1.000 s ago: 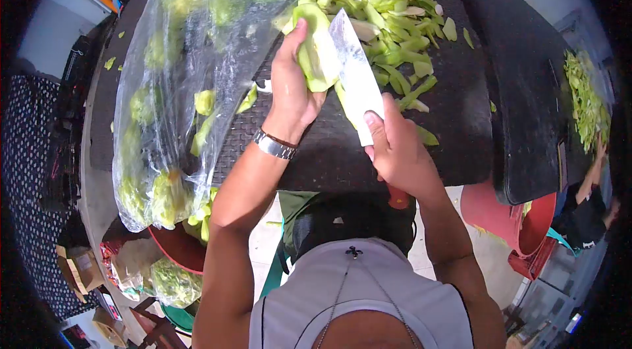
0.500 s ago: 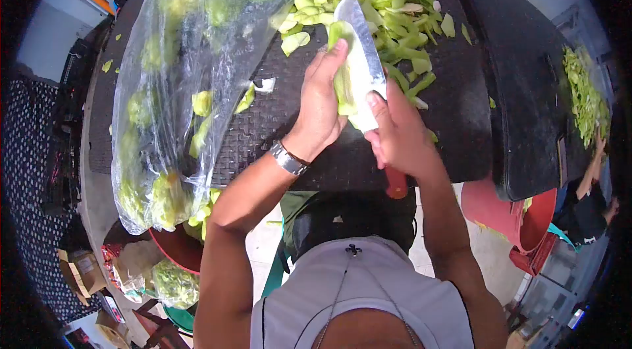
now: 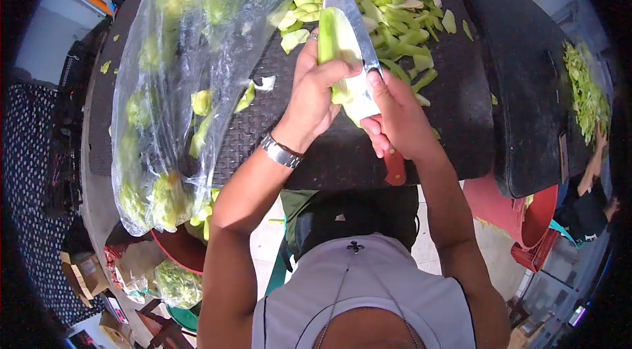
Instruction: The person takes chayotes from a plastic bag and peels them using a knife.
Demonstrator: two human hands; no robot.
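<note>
My left hand [image 3: 313,95] is closed around a partly peeled green fruit [image 3: 340,33], its thumb lying across the pale flesh. Green skin remains along the fruit's left side. In my right hand [image 3: 403,118] is a kitchen knife [image 3: 359,29] with a broad steel blade and a red handle. The blade points away from me and lies along the fruit's right side; whether its edge is cutting in cannot be seen. Just beyond both hands, a heap of green and whitish peelings [image 3: 401,20] covers part of the dark woven-textured table [image 3: 454,132].
A clear plastic bag [image 3: 210,79] with several green fruits lies on the left. At right stands a black surface [image 3: 526,118], with green shreds [image 3: 582,95] and another person's arm [image 3: 592,164] beyond. Red buckets [image 3: 510,211] stand below the table edge.
My left thumb has shifted from the fruit's upper skin down onto its pale face. The fruit has turned, showing more flesh. Both hands and the knife have moved slightly.
</note>
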